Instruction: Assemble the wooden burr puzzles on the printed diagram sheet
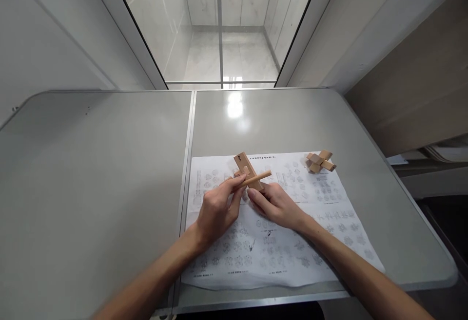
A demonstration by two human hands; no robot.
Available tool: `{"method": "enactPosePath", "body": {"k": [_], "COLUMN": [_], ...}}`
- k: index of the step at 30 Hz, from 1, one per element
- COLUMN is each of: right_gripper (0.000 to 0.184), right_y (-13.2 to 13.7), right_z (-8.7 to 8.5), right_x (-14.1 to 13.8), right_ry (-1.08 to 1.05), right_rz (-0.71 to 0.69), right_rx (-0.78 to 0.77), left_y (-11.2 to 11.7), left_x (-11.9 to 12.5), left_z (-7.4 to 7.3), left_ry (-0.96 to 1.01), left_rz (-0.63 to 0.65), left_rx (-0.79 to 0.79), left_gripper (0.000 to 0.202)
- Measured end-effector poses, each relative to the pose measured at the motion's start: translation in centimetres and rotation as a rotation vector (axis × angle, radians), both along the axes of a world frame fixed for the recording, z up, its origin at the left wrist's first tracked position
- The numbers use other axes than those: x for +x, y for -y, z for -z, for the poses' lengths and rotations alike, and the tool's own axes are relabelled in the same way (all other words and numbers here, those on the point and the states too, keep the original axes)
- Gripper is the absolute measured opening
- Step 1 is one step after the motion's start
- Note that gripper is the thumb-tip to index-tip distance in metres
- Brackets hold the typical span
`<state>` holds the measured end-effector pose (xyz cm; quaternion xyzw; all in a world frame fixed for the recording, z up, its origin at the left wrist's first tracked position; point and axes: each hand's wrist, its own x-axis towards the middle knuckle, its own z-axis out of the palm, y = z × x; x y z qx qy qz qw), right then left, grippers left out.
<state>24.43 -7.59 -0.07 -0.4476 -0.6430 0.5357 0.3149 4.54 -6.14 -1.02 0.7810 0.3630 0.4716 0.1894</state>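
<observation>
Over the printed sheet (285, 261), both hands work close together on pieces of light wood. My left hand (219, 205) is closed on a thin round wooden stick (260, 177), which slants up to the right across a notched wooden block (241, 162). A dark mark like a 3 shows at the block's upper end. My right hand (280, 205) is closed around the lower end of that block, its thumb toward the left hand. The fingers partly hide where stick and block meet, so I cannot tell whether they are joined.
An assembled wooden burr puzzle (321, 161) stands on the sheet's upper right corner. The sheet carries rows of small diagrams. Under it is a grey folding table (109, 188) with a metal seam (187, 149) left of the sheet. Behind the table rises a glass door (204, 52).
</observation>
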Motion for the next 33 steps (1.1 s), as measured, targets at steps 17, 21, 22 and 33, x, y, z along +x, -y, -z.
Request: {"method": "enactPosePath", "body": {"k": [17,21,22,33], "right_gripper": [0.054,0.056,0.056,0.047], "right_y": [0.7,0.9,0.9,0.8], "right_z": [0.6,0.6,0.5,0.0], "right_x": [-1.1,-1.5,-1.5,-1.0], "right_ry": [0.066,0.119,0.11,-0.149], "right_rz": [0.122,0.108,0.104,0.255], "right_rx": [0.109,0.157,0.138,-0.003], "left_y": [0.1,0.2,0.1,-0.6], "left_x": [-0.1,0.0,0.0,0.0], "left_z": [0.2,-0.2,-0.3,-0.5], "left_ry": [-0.011,-0.012,-0.014,-0.084], "left_rz": [-0.035,-0.022,-0.023,-0.024], "left_rx": [-0.048,-0.062,-0.055,0.194], "left_gripper": [0.027,0.027,0.027,0.029]}}
